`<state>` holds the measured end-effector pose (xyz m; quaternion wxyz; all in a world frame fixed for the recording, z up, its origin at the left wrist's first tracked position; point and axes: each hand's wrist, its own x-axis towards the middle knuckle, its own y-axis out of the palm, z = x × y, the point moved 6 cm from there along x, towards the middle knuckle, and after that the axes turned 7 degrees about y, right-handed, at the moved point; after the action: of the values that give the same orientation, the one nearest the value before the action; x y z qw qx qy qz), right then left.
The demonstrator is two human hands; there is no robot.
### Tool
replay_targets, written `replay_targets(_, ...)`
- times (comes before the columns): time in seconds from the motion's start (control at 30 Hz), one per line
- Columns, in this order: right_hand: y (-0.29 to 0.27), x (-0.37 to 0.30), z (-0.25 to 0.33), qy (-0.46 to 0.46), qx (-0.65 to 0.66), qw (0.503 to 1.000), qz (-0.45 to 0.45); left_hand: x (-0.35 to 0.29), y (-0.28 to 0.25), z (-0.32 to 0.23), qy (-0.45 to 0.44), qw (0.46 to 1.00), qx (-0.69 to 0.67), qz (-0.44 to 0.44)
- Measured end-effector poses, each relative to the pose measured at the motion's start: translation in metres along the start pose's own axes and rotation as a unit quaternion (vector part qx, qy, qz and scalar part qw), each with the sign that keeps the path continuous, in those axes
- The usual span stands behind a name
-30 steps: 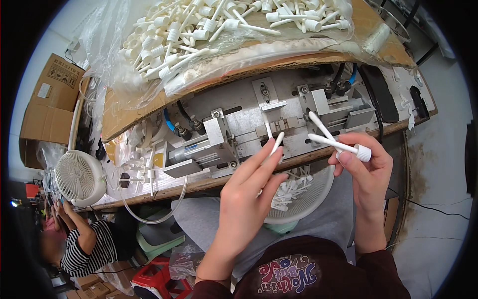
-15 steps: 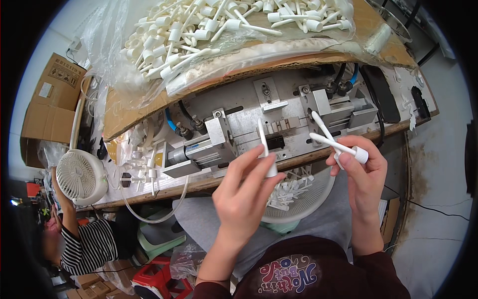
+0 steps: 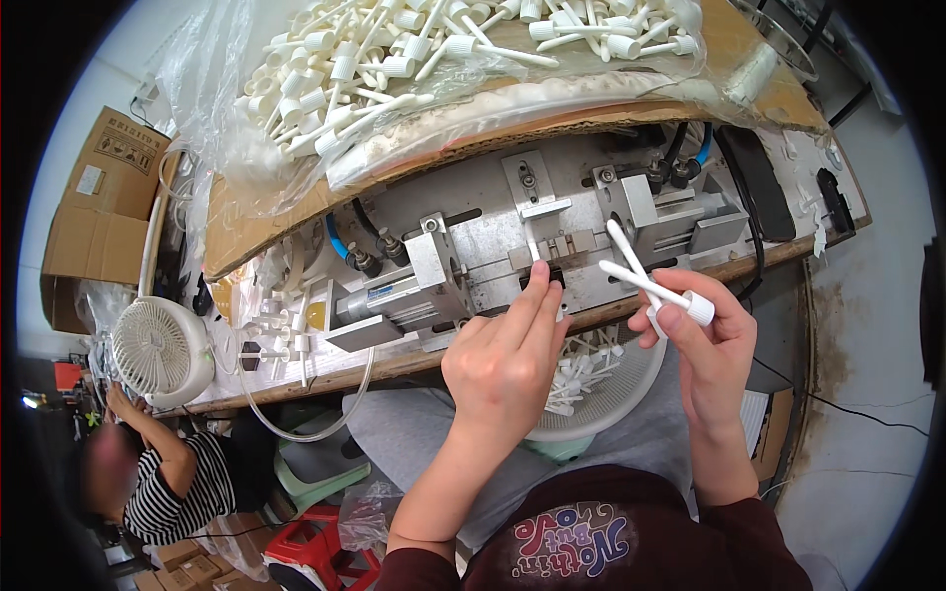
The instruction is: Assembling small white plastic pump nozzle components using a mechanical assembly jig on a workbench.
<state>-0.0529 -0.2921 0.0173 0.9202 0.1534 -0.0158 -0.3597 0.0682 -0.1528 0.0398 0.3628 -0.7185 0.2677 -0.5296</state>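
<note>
My left hand (image 3: 507, 360) is closed on a white capped applicator (image 3: 533, 241), whose stick lies in the small metal holder (image 3: 564, 246) at the middle of the machine. Its fingers cover most of the cap. My right hand (image 3: 708, 340) grips two more white capped applicators (image 3: 658, 286) between thumb and fingers, their sticks crossed and pointing up and left. One ribbed cap shows beside the thumb; the other is mostly hidden by the fingers. Metal cylinder clamps stand left (image 3: 424, 281) and right (image 3: 660, 212) of the holder.
A large heap of capped applicators (image 3: 394, 64) lies in plastic on cardboard (image 3: 256, 231) above the machine. A white basket (image 3: 645, 389) of similar parts sits below the bench edge. A white fan (image 3: 158, 350) stands at left, with another person (image 3: 182, 483) beyond it.
My left hand has brought its applicator from upright in front of the machine down into the holder. My right hand has shifted slightly left, still gripping two. The other person's arm has moved.
</note>
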Motion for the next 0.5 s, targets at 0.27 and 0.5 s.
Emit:
replay_targets(0.27,0.028,-0.013,-0.016,-0.010,-0.037,0.999,-0.004,-0.004,-0.018,-0.024,-0.020,0.964,-0.243,-0.111)
replay_targets(0.5,0.017,-0.002,-0.013,-0.062,-0.056,0.995,-0.048,-0.013,-0.018,-0.007,-0.065,0.975,-0.202,-0.069)
